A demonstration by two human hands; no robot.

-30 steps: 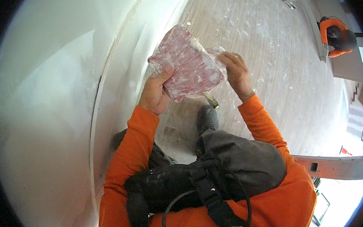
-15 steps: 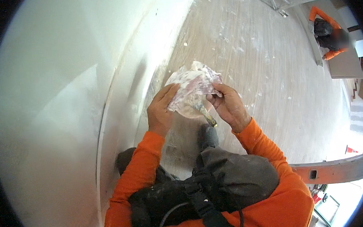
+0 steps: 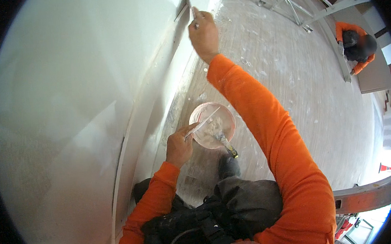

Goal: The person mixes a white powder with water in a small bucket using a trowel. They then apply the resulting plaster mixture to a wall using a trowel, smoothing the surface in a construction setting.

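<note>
My right hand (image 3: 204, 37) reaches far forward, closed on a putty knife (image 3: 190, 7) whose thin blade lies against the pale wall (image 3: 149, 17). Low in front of me, my left hand (image 3: 179, 146) grips a thin flat plate (image 3: 208, 118), smeared white and seen nearly edge-on. This plate is over a round pinkish bucket (image 3: 234, 131) with pale paste inside. A smeared tool with a yellow and black handle end (image 3: 231, 151) leans out over the bucket's near rim. The fingertips of my left hand are partly hidden behind the plate.
The wall runs along my left, with a ledge at its foot. White spots dot the dusty floor (image 3: 287, 80). A metal ladder (image 3: 296, 13) stands at the far right; near it another person (image 3: 356, 45) in orange crouches by a long board. A curved metal bar (image 3: 365, 194) lies to my right.
My right hand has moved from the plate up to the wall, now with the putty knife. The plate has tilted from face-up to edge-on in my left hand, uncovering the bucket.
</note>
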